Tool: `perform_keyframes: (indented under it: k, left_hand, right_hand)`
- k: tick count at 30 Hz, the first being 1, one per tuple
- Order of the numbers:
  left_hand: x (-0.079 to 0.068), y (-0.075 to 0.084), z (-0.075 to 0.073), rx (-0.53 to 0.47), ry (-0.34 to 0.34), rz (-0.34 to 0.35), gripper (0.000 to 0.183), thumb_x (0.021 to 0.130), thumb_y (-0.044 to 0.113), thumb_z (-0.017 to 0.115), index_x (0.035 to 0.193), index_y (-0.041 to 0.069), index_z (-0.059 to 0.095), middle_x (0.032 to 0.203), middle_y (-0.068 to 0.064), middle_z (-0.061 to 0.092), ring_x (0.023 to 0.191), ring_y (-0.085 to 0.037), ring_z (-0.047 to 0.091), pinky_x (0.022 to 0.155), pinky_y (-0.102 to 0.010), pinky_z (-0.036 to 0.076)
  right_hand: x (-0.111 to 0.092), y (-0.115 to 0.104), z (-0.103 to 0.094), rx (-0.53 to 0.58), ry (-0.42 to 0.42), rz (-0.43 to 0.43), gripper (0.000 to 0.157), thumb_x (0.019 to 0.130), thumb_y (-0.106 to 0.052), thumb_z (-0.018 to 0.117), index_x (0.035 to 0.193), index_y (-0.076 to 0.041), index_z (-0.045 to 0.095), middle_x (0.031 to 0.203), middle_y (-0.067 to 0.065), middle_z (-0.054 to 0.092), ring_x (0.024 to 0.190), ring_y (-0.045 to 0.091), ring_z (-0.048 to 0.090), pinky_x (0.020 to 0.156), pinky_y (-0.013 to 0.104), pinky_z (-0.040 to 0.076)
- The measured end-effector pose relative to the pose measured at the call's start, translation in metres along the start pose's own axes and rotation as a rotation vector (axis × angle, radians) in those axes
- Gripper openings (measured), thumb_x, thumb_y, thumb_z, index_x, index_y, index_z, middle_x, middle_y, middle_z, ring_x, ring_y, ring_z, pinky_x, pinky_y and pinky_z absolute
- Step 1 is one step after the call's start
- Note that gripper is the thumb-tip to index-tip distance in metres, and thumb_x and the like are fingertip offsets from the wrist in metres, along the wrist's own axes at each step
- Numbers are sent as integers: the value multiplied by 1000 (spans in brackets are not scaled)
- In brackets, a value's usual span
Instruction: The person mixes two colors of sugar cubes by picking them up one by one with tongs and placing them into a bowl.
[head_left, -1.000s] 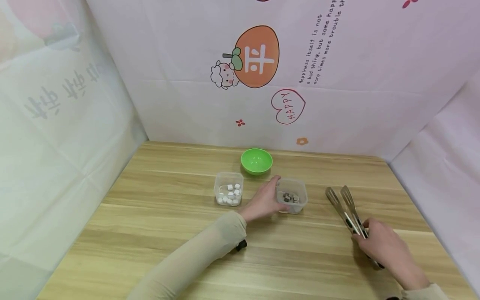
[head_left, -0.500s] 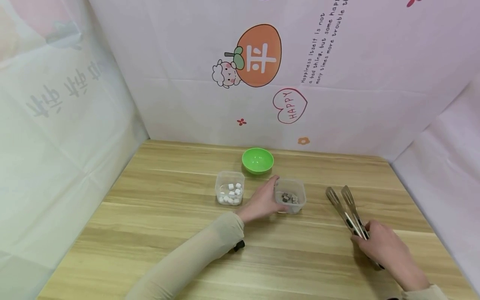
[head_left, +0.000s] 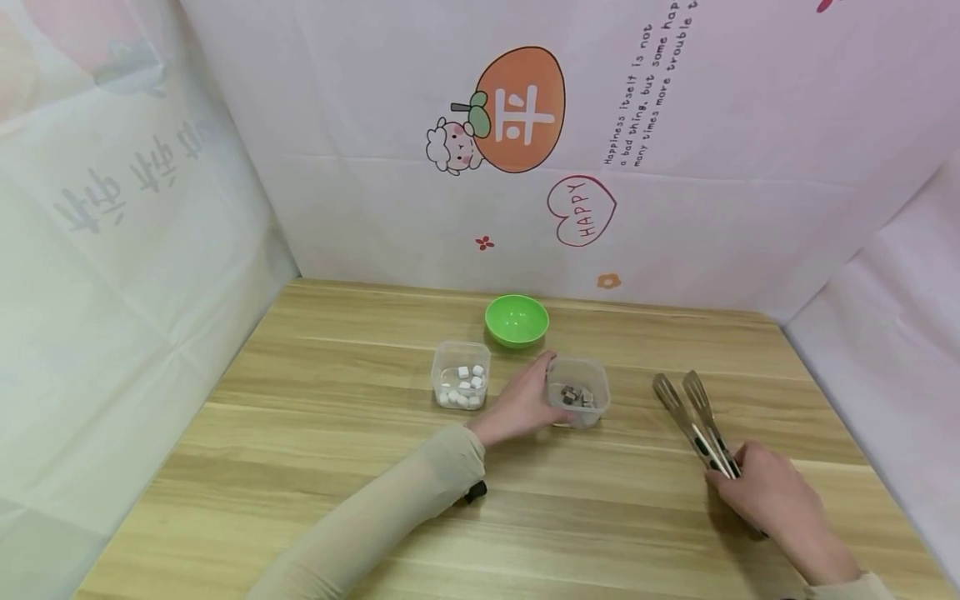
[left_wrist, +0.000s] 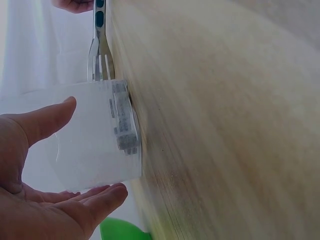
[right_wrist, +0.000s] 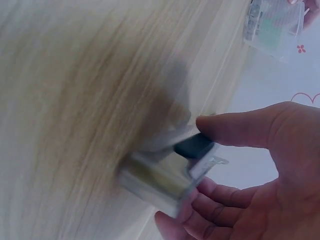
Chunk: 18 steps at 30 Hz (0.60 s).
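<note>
My left hand (head_left: 522,402) grips a clear plastic container (head_left: 592,372) from its left side, thumb on the near wall and fingers on the far one. Several grey metallic cubes (head_left: 576,396) lie on its bottom; in the left wrist view the cubes (left_wrist: 124,120) show through the wall. To the right, my right hand (head_left: 772,492) holds metal kitchen tongs (head_left: 692,422) by the dark-padded handles, their slotted ends pointing away and spread apart. In the right wrist view, thumb and fingers lie on either side of the tongs' handle end (right_wrist: 155,180), close over the table.
A second clear container (head_left: 441,364) with several white cubes (head_left: 465,385) stands left of my left hand. Behind the two containers sits a green bowl (head_left: 516,320). Printed white cloth (head_left: 360,217) walls in the back and sides of the wooden table (head_left: 315,400).
My left hand and the container with grey cubes have slid slightly left, closer to the white-cube container. The right hand and tongs have stayed nearly in place.
</note>
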<state>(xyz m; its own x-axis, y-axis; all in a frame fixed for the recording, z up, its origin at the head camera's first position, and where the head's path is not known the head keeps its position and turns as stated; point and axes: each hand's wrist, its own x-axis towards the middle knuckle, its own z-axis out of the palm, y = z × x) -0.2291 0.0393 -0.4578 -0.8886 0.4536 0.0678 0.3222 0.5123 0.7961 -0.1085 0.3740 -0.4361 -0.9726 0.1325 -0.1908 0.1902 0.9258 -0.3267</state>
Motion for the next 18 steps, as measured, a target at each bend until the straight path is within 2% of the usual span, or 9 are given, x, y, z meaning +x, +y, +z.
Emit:
perform_keyframes:
  k: [4,12,18]
  left_hand:
    - [-1,1,-2,3,-4,-13,108,77,19,96,162,2,32,151,-14,54,135,-31,54,115,-48,44]
    - [-3,1,-4,30,-4,-27,108,78,22,95,163,2,31,155,-15,50,141,-32,49,120,-47,39]
    - [-3,3,-5,42,-10,-21,104,79,22,95,161,3,33,147,-13,57,135,-30,54,117,-45,43]
  right_hand:
    - [-2,2,-3,36,28,15,39,95,-39,70,100,-2,63,76,7,60,67,25,56,49,38,42]
    - [-7,1,-12,40,177,-23,49,97,-39,71,109,8,63,80,11,67,65,25,57,47,36,42]
    - [-12,-6,-17,58,405,-98,44,89,-31,82,104,8,68,81,15,72,62,23,60,50,35,43]
